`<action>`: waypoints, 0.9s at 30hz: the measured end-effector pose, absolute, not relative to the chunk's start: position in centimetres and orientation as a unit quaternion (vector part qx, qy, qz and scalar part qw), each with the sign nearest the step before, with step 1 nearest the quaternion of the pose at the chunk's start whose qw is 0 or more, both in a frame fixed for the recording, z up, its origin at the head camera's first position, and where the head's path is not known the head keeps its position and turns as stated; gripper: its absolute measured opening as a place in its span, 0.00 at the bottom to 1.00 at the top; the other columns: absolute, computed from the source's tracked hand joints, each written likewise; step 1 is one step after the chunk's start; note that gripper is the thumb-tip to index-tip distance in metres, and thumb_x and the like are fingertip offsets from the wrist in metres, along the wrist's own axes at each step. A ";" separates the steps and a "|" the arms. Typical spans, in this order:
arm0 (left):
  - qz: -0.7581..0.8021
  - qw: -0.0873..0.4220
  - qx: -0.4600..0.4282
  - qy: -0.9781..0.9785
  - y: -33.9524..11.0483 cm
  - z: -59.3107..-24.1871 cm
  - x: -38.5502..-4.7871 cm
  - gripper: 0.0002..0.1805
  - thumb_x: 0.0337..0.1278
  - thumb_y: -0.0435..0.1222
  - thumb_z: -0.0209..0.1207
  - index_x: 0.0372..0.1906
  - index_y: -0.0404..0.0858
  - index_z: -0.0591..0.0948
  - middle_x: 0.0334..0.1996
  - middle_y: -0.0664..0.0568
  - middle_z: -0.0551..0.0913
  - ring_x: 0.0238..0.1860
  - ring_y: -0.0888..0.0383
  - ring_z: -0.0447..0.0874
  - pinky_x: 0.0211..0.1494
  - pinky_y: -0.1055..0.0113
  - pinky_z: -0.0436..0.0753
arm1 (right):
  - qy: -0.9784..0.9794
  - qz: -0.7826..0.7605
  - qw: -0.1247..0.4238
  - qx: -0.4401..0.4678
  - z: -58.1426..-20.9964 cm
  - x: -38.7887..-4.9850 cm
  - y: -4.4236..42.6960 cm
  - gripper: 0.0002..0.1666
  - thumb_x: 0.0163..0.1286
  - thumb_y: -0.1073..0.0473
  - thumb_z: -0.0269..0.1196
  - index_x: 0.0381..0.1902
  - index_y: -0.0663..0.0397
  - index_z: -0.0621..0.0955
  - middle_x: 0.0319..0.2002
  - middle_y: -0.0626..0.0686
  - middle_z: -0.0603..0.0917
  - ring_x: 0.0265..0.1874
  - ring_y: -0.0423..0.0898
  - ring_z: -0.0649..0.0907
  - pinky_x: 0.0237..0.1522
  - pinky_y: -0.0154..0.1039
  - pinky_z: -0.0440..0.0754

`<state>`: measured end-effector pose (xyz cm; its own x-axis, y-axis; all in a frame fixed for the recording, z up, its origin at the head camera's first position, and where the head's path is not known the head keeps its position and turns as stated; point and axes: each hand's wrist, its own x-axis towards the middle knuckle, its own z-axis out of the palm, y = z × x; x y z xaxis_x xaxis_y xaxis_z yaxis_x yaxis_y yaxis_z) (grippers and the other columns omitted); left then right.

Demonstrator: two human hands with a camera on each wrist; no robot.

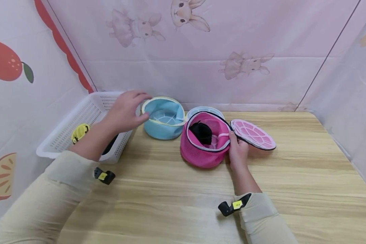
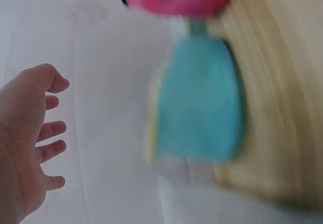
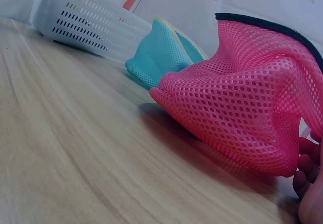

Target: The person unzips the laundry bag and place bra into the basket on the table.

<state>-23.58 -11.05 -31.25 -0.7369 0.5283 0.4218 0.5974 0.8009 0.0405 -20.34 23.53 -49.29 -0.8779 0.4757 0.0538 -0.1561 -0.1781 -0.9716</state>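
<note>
A pink mesh laundry bag stands unzipped on the table, a black cloth item inside it and its round lid folded out to the right. My right hand pinches the bag's rim beside the lid hinge; most of its fingers are hidden behind the mesh in the right wrist view. To the left stands a blue mesh laundry bag with a yellow-edged opening. My left hand, fingers spread and holding nothing, hovers between this bag and the white basket. The left wrist view is blurred.
A white perforated basket at the left holds a yellow item with black marks and something black, partly hidden by my left forearm. The blue bag's lid lies behind the pink bag. Printed curtains border the wooden table.
</note>
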 end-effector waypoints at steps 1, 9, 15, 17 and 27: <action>-0.091 0.208 -0.323 -0.919 -9.9 -31.1 -23.4 0.28 0.55 0.42 0.63 0.61 0.38 0.77 0.60 0.41 0.77 0.64 0.41 0.71 0.69 0.45 0.66 | -0.607 0.755 0.208 -0.134 -49.3 -20.4 23.5 0.27 0.73 0.48 0.57 0.61 0.61 0.77 0.56 0.55 0.81 0.50 0.35 0.79 0.59 0.28 0.75; -0.076 0.211 -0.417 -0.881 -1.7 -31.0 -22.1 0.27 0.57 0.45 0.64 0.61 0.42 0.77 0.59 0.47 0.77 0.63 0.49 0.72 0.68 0.53 0.69 | -0.597 0.763 0.209 -0.133 -49.3 -20.5 23.5 0.26 0.73 0.50 0.58 0.60 0.61 0.77 0.56 0.54 0.81 0.51 0.35 0.79 0.58 0.29 0.75; -0.051 0.111 -0.428 -0.895 3.3 -32.4 -21.3 0.28 0.61 0.47 0.63 0.65 0.45 0.75 0.61 0.48 0.75 0.62 0.52 0.72 0.63 0.57 0.76 | -0.602 0.762 0.198 -0.137 -49.6 -20.6 23.6 0.27 0.73 0.47 0.58 0.60 0.61 0.78 0.55 0.54 0.81 0.50 0.35 0.79 0.58 0.28 0.75; -0.040 0.084 -0.439 -0.894 4.8 -33.3 -21.6 0.28 0.60 0.48 0.63 0.64 0.45 0.75 0.59 0.47 0.76 0.60 0.52 0.74 0.62 0.58 0.76 | -0.602 0.762 0.196 -0.137 -49.7 -20.6 23.6 0.27 0.72 0.46 0.59 0.59 0.61 0.78 0.54 0.54 0.82 0.49 0.35 0.80 0.55 0.27 0.77; 0.062 -0.066 -0.379 -0.921 8.3 -37.3 -23.6 0.28 0.58 0.49 0.65 0.63 0.49 0.76 0.63 0.46 0.72 0.65 0.47 0.69 0.67 0.51 0.72 | -0.593 0.770 0.199 -0.126 -49.7 -20.5 23.5 0.26 0.73 0.48 0.58 0.58 0.62 0.78 0.51 0.54 0.83 0.45 0.35 0.81 0.51 0.28 0.79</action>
